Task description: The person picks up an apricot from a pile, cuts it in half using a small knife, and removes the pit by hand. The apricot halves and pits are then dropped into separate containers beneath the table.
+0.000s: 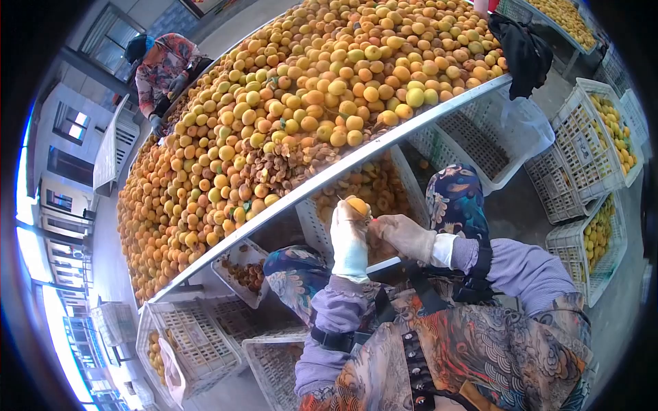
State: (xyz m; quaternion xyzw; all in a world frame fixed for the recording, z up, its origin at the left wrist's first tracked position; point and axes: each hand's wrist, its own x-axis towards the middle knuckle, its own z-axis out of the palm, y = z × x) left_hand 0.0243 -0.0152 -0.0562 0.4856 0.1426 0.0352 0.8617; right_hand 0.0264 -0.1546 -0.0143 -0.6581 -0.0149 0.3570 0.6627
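My left hand (348, 229), in a pale glove, is closed around an orange apricot (357, 205) above a white crate. Close beside it, my gloved right hand (406, 238) is closed with its fingertips near the fruit. A small red bit (374, 221) shows at the right fingertips, perhaps part of a small tool; most of it is hidden. Under both hands, the crate (314, 229) holds split apricots (373, 181). In front lies a large heap of whole apricots (288, 103) on a metal-edged table (329, 175), with a pile of brown pits (288, 168) near its edge.
A co-worker (164, 72) reaches into the heap at the far left. Crates of yellow fruit (586, 144) are stacked at right; a white crate (188, 342) stands lower left. A small bin of pits (243, 270) sits under the table. Black cloth (521, 51) hangs over its corner.
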